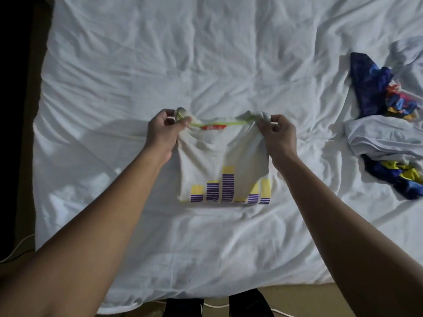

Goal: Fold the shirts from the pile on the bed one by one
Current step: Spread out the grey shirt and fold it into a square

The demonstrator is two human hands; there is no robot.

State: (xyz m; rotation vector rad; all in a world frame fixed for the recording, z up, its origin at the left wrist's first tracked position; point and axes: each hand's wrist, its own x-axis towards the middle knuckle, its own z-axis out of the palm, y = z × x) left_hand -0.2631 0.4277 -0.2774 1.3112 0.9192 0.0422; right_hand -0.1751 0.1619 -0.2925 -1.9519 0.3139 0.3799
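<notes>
Head view: both arms reach forward, left grip (165, 131) and right grip (278, 133) each clamped on a shoulder of the white shirt (223, 170) above the bed (160, 65)

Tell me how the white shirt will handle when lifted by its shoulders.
Probably floppy: the shirt bunches and creases where the left hand and right hand pinch it. Likely light: pinches alone seem to hold its top edge.

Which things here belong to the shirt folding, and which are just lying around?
In the job: white bar-print shirt, gripped at the shoulders by left hand and right hand; pile of shirts; bed.
Lying about: white cable on the floor.
</notes>
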